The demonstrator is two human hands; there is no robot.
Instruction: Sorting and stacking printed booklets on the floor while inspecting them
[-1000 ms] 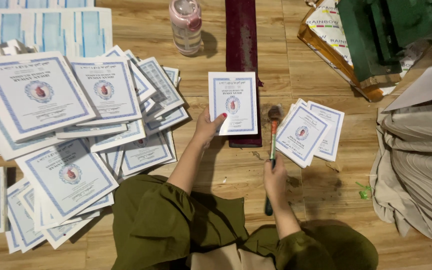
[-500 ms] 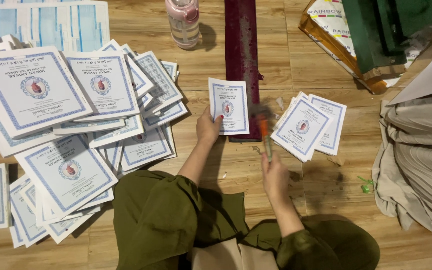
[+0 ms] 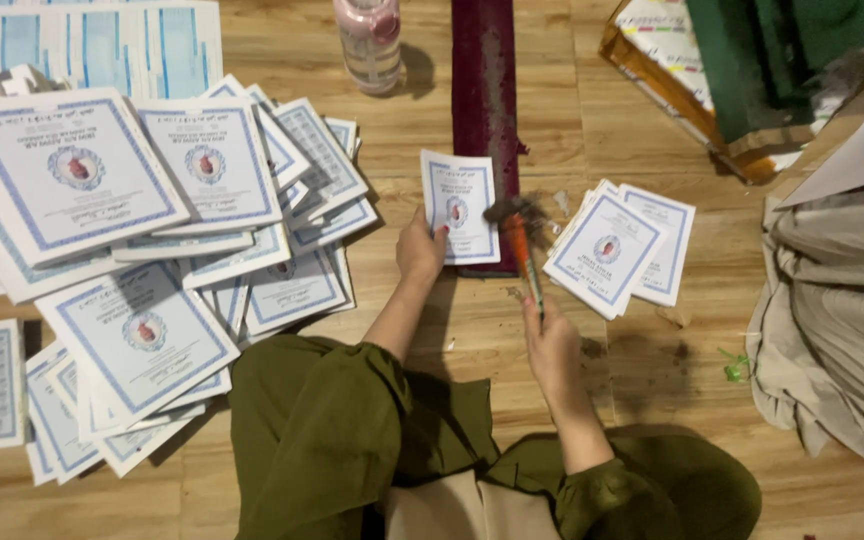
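While the person sits on the wooden floor in olive-green sleeves, the right hand is wrapped tight around the orange handle of a hammer, whose dark head hangs blurred just over the right edge of a small white booklet. That booklet, with a blue border and a red emblem in the middle, lies partly across a long dark-red strip running away along the boards. The left hand rests at the booklet's lower left corner, fingers pressed together on it and pinning it down.

Just to the right of the hammer sits a small fanned stack of finished booklets of the same kind, close to the strip but apart from it. To the left spreads a big, loose heap of booklets, larger ones on top, reaching out to the frame's edge.

Farther off, a pink-capped bottle stands beside the strip's far end. Flat blue-and-white printed sheets lie at the far left. On the right slumps a pale cloth sack, with a green box beyond it.
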